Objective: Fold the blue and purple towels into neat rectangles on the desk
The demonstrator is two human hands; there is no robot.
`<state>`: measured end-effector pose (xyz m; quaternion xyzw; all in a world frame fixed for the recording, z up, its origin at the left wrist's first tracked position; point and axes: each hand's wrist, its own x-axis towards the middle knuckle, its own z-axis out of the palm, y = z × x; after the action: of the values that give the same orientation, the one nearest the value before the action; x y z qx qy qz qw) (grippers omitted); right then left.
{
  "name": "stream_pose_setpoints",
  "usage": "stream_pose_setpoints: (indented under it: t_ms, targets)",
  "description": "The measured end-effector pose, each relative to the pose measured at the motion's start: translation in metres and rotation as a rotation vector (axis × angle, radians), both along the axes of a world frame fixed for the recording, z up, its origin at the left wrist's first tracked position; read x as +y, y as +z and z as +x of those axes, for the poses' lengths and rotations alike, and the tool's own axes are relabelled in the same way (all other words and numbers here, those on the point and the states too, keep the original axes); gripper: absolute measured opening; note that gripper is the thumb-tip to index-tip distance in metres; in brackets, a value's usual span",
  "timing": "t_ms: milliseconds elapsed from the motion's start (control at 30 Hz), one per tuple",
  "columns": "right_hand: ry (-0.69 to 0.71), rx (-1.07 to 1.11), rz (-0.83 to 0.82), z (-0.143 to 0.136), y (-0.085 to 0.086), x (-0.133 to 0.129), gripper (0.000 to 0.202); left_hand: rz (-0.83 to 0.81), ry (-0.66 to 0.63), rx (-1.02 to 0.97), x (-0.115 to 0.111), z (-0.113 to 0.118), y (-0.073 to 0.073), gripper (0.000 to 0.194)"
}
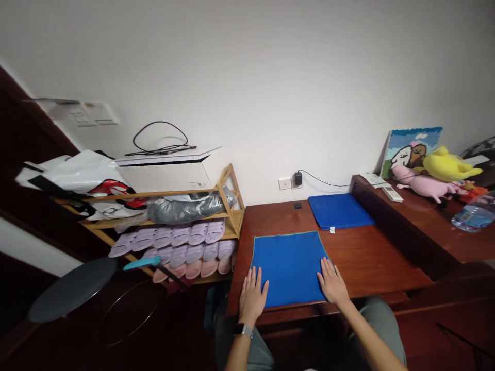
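Observation:
A blue cloth (290, 265) with a greenish edge lies spread flat on the brown wooden desk (270, 219), near its front edge. My left hand (253, 296) rests flat at the cloth's left side, fingers stretched forward, a watch on the wrist. At the right side of the cloth, my right hand (332, 282) lies flat with its fingers apart and partly over the border. Neither hand grips anything. Farther back on the desk is a second blue cloth (340, 210), seemingly folded, with a small white tag at its front edge.
Left of the desk stands a wooden rack (232, 221) with slippers (197, 234), a white box (166, 175) and bags. On the higher right surface are a pink plush toy (421, 184), a yellow plush toy (444, 165), a remote (392, 194) and a plastic bottle (472, 214).

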<state>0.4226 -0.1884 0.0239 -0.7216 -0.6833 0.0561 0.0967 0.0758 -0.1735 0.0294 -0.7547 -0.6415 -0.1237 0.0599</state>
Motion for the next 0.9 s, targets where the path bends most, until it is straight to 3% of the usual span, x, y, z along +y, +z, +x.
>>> stream_pose_setpoints:
  t_ms: [167,300,367,500,600,700,800,900]
  targets:
    - [0.004,0.017,-0.056,0.002,0.007,-0.001,0.071,0.003,-0.01,-0.013,-0.003,-0.005,0.0,0.065]
    - [0.021,0.044,-0.025,-0.006,0.024,0.015,0.07,0.074,-0.038,-0.039,0.004,0.0,0.003,0.063]
    - [0.064,0.065,0.021,-0.022,0.036,0.032,0.07,0.094,-0.093,-0.057,0.018,0.018,0.013,0.06]
    - [0.185,0.114,0.014,-0.071,0.053,0.07,0.066,0.051,-0.248,-0.073,0.06,0.077,0.032,0.057]
    - [0.256,0.112,-0.048,-0.091,0.051,0.089,0.066,-0.046,-0.312,-0.052,0.085,0.099,0.029,0.056]
    - [0.211,0.078,-0.056,-0.073,0.038,0.094,0.068,-0.069,-0.24,-0.034,0.095,0.073,0.014,0.058]
    - [0.052,0.034,-0.054,-0.027,0.021,0.091,0.071,-0.027,-0.054,-0.032,0.094,0.015,-0.002,0.061]
    - [-0.011,0.015,-0.048,0.012,0.01,0.086,0.071,-0.018,0.016,-0.025,0.091,-0.03,-0.008,0.064]
